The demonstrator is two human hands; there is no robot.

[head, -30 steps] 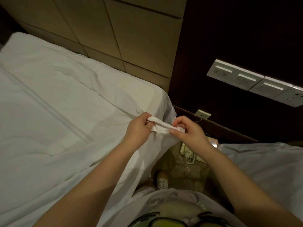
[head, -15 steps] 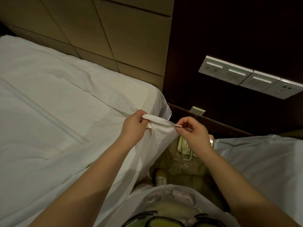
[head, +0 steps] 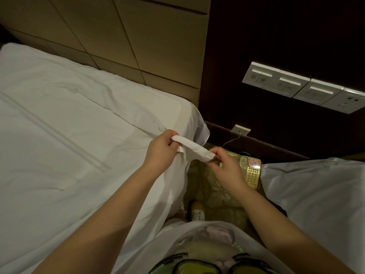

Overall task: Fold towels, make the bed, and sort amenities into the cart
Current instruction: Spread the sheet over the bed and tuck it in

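Note:
A white bed sheet (head: 65, 135) covers the bed on the left, reaching up to the padded headboard. Its corner (head: 192, 149) is pulled up into a narrow band at the bed's near right corner. My left hand (head: 161, 151) grips one end of that band over the mattress edge. My right hand (head: 227, 165) pinches the other end, out over the gap beside the bed. The band is stretched between both hands, and the sheet below it hangs down the bed's side.
A gold telephone (head: 251, 172) sits on the low stand between the beds, its cord running to a wall jack (head: 241, 129). A white switch and socket panel (head: 304, 88) is on the dark wall. A second white bed (head: 320, 198) lies right. My shoe (head: 196, 211) stands on patterned carpet.
My hands have drawn apart, stretching the sheet corner into a longer band. The right hand moved right, uncovering the telephone.

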